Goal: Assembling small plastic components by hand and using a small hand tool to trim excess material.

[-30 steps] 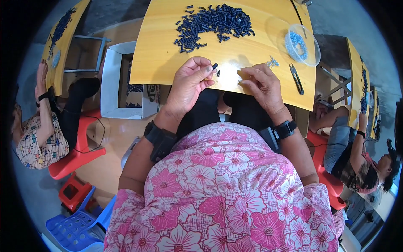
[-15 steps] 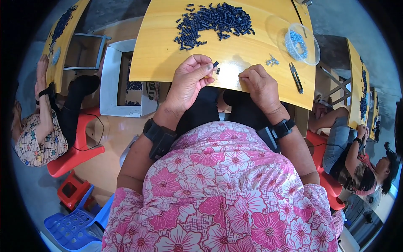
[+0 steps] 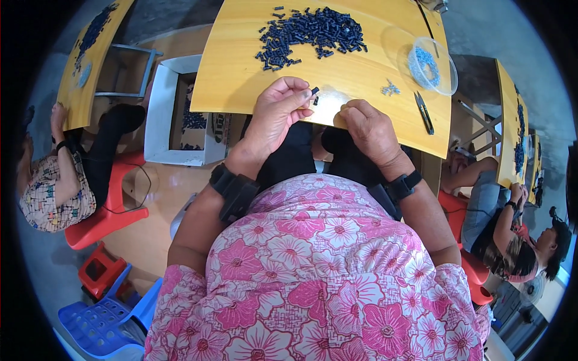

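Between the thumb and index finger of my left hand is a small black cylindrical piece, its end sticking out to the right. A second tiny dark piece shows just beneath it; whether it is held or lies on the table I cannot tell. My right hand is a short way to the right at the table's near edge, thumb and fingers pinched together. Whatever is in that pinch is too small or hidden. Beyond both hands lies a heap of black cylindrical pieces on the yellow table.
On the right of the table are a small pile of clear bluish bits, a round clear plastic tub with more of them, and black-handled thread snips. A white box stands left of the table. People sit at tables on both sides.
My right hand has shifted slightly left, closer to my left hand. The left hand keeps its pinch on the black piece. The whole view has moved a little.
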The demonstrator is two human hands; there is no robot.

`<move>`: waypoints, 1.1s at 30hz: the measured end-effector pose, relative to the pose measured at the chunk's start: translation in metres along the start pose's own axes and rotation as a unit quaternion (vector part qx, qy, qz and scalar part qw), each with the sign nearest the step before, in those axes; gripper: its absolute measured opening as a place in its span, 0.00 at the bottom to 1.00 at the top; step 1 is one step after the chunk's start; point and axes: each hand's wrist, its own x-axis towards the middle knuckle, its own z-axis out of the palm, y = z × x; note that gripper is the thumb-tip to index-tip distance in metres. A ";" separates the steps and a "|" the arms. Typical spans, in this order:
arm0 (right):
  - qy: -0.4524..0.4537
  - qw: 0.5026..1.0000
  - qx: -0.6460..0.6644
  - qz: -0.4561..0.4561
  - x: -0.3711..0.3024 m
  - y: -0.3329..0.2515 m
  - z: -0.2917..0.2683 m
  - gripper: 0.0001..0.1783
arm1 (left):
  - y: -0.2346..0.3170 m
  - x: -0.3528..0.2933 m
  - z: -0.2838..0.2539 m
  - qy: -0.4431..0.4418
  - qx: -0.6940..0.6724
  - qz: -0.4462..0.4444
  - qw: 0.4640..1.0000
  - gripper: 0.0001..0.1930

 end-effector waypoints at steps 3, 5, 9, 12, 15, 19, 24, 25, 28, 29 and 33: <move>0.010 1.000 0.013 0.007 0.002 0.000 0.001 0.06 | 0.000 0.001 -0.001 0.003 0.000 -0.002 1.000 0.05; 0.014 1.000 0.024 0.010 0.004 0.001 0.001 0.05 | -0.001 0.001 -0.002 0.004 0.003 -0.004 1.000 0.05; 0.013 0.977 0.180 0.111 0.003 0.012 0.008 0.08 | -0.003 0.001 -0.002 0.003 0.027 -0.007 1.000 0.05; 0.022 0.849 0.463 0.253 0.011 0.005 0.002 0.11 | -0.001 -0.001 -0.002 -0.011 0.055 -0.010 0.998 0.05; 0.020 0.765 0.571 0.298 0.025 -0.003 -0.007 0.14 | -0.001 -0.002 -0.004 -0.030 0.092 -0.011 0.995 0.06; -0.011 0.773 0.570 0.278 0.033 -0.004 -0.009 0.15 | 0.000 -0.002 -0.005 -0.056 0.114 -0.014 0.992 0.06; -0.018 0.776 0.567 0.276 0.039 -0.008 -0.014 0.16 | 0.001 -0.001 -0.004 -0.061 0.126 -0.009 0.990 0.07; -0.023 0.778 0.566 0.273 0.040 -0.008 -0.014 0.16 | 0.001 -0.001 -0.004 -0.061 0.129 -0.009 0.990 0.07; -0.032 0.779 0.565 0.271 0.041 -0.011 -0.015 0.16 | 0.001 -0.002 -0.003 -0.057 0.141 -0.005 0.988 0.07; -0.035 0.779 0.565 0.272 0.041 -0.012 -0.015 0.16 | 0.001 -0.002 -0.003 -0.056 0.140 -0.005 0.989 0.07; -0.039 0.780 0.568 0.260 0.041 -0.013 -0.014 0.16 | 0.001 -0.003 -0.001 -0.056 0.143 0.001 0.988 0.07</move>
